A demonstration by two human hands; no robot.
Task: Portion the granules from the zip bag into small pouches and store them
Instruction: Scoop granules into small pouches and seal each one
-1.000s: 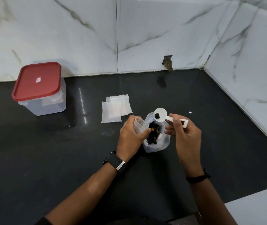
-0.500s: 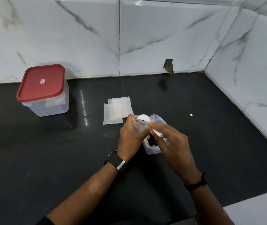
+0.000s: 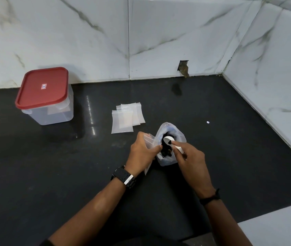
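Granules (image 3: 167,150): dark, coarse, lumpy, heaped inside the zip bag (image 3: 174,137), mid-counter (image 3: 70,174), between both hands. Bag clear, soft, mouth wide open and standing up; nothing spilled around it that can be seen.

Progress, judged from the layout: early to middle. Scooping under way. White scoop (image 3: 169,140) dipped into the bag mouth, bowl just above the dark heap; how much is in the bowl, cannot tell. Right hand (image 3: 189,160) curled, pinching the scoop handle between thumb and fingers. Left hand (image 3: 142,150) curled round one small pouch (image 3: 149,141), holding it upright just beside the bag, touching it or nearly so; how full this pouch is, hidden by the fingers.

Still left: several flat pouches (image 3: 126,118) lying overlapped farther back on the counter, looking empty, not yet filled. No sealed, filled pouch visible anywhere. Box (image 3: 47,110) with red lid (image 3: 42,87) at far left, well apart, lid still on; inside looks mostly empty, though contents not sure. So probably left: filling, zipping each pouch, opening the box, storing.
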